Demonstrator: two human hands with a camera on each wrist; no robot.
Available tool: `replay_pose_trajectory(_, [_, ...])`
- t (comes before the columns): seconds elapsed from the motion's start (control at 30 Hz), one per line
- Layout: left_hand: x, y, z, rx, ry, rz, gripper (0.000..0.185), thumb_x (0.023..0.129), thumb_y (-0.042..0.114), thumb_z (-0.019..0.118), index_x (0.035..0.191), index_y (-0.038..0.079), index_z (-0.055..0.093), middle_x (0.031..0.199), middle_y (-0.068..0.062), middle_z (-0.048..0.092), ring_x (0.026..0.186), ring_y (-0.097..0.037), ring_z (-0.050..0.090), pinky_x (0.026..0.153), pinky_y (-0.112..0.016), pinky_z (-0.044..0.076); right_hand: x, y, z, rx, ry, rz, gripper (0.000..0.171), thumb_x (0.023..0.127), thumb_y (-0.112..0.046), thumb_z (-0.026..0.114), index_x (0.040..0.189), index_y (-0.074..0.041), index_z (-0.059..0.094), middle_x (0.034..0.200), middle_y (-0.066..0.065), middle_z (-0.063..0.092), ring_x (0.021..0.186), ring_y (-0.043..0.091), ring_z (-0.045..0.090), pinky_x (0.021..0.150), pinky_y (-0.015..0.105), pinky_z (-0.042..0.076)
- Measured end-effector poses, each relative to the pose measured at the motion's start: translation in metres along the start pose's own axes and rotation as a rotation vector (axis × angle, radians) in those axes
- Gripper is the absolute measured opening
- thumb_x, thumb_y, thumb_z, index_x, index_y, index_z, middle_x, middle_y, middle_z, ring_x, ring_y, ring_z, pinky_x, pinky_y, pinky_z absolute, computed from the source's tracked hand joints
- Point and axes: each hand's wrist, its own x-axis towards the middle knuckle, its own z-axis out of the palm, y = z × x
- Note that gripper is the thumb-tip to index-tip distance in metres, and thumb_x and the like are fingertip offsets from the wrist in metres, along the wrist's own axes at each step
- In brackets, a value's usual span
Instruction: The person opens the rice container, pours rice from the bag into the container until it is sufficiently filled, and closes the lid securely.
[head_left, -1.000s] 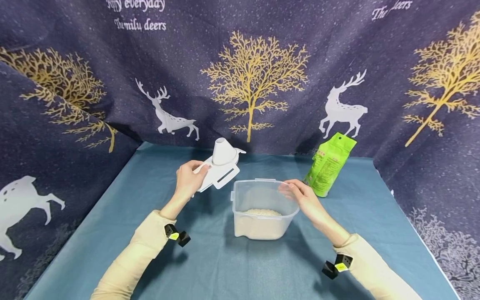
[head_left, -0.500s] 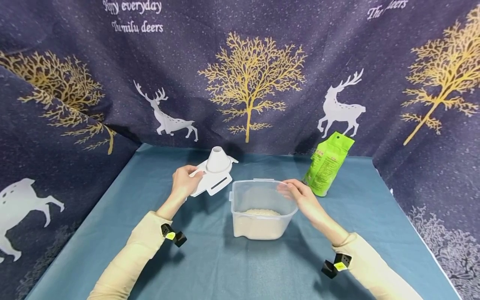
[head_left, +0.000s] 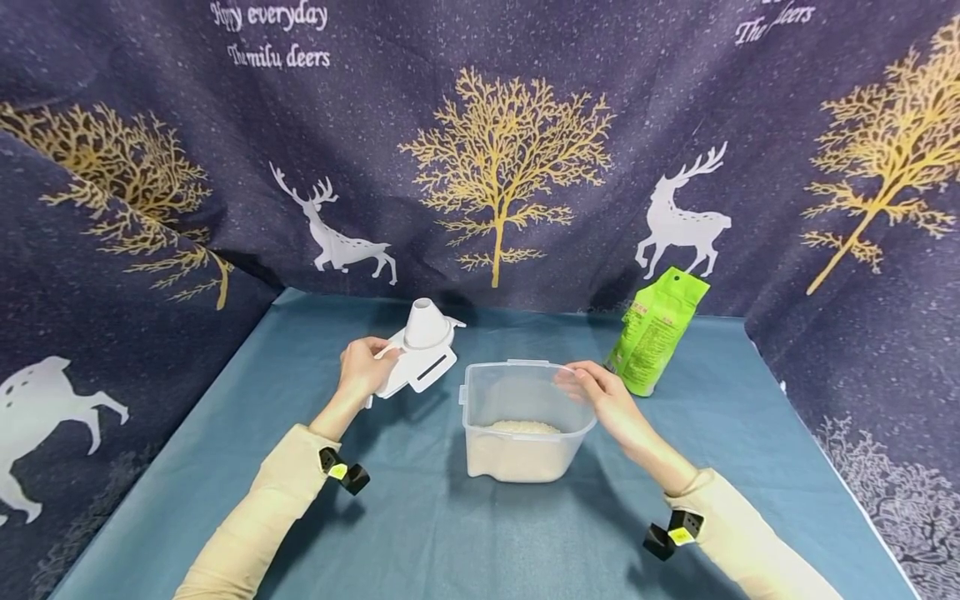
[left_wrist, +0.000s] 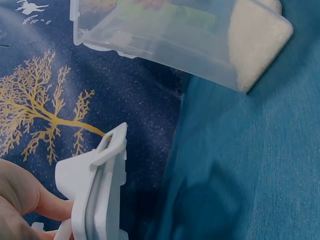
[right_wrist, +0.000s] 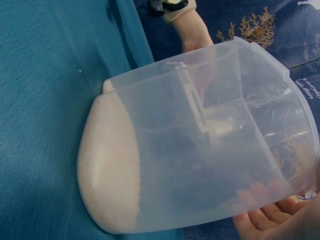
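Observation:
My left hand (head_left: 362,367) pinches a white plastic lid (head_left: 396,372) by its near edge, left of the container. On the lid stands a cone-shaped cup (head_left: 424,328), and a slotted flap (head_left: 435,370) sticks out at its side. In the left wrist view, the thumb and fingers hold the lid (left_wrist: 107,195) over the cloth. A translucent container (head_left: 487,392) with a layer of rice (head_left: 517,454) at the bottom stands upright and uncovered on the table. My right hand (head_left: 611,404) rests at its right rim, fingers (right_wrist: 257,220) against the outside wall, partly seen through the plastic.
A bright green printed bag (head_left: 656,333) stands behind my right hand, close to the back edge. Blue cloth (head_left: 420,533) covers the table. A dark curtain (head_left: 360,108) with deer and trees hangs behind and at the sides.
My left hand has moved left and slightly nearer with the lid, away from the container. The right hand, the container and the bag hold nearly still.

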Motion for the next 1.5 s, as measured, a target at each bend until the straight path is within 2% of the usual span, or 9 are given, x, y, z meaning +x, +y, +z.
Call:
replay_pose_trajectory(0.6, [0.006, -0.013, -0.002, 0.022, -0.02, -0.069, 0.036, 0.089, 0.017, 0.061, 0.116, -0.007, 0.065, 0.118, -0.026, 0.064, 0.119, -0.042, 0.051, 0.102, -0.048, 0.041, 0.001, 0.002, 0.0, 0.011, 0.004, -0.004, 0.044, 0.106, -0.03, 0.036, 0.128, 0.005, 0.05, 0.131, 0.028, 0.056, 0.125, 0.039, 0.054, 0.105, 0.048, 0.043])
replay_pose_trajectory(1.07, [0.009, -0.02, -0.002, 0.038, -0.007, -0.073, 0.037, 0.088, 0.017, 0.063, 0.113, -0.008, 0.065, 0.111, -0.027, 0.067, 0.108, -0.039, 0.059, 0.094, -0.046, 0.047, 0.0, 0.002, 0.002, 0.024, 0.018, 0.0, 0.044, 0.105, -0.03, 0.037, 0.128, 0.005, 0.05, 0.131, 0.028, 0.056, 0.125, 0.039, 0.054, 0.105, 0.048, 0.043])
replay_pose_trajectory(1.5, [0.013, -0.026, -0.001, 0.023, -0.009, -0.129, 0.037, 0.088, 0.017, 0.062, 0.114, -0.009, 0.064, 0.118, -0.028, 0.063, 0.116, -0.04, 0.053, 0.1, -0.046, 0.043, 0.0, 0.003, 0.002, 0.017, 0.027, 0.0, 0.045, 0.105, -0.032, 0.037, 0.128, 0.003, 0.051, 0.131, 0.026, 0.057, 0.124, 0.038, 0.055, 0.104, 0.048, 0.044])
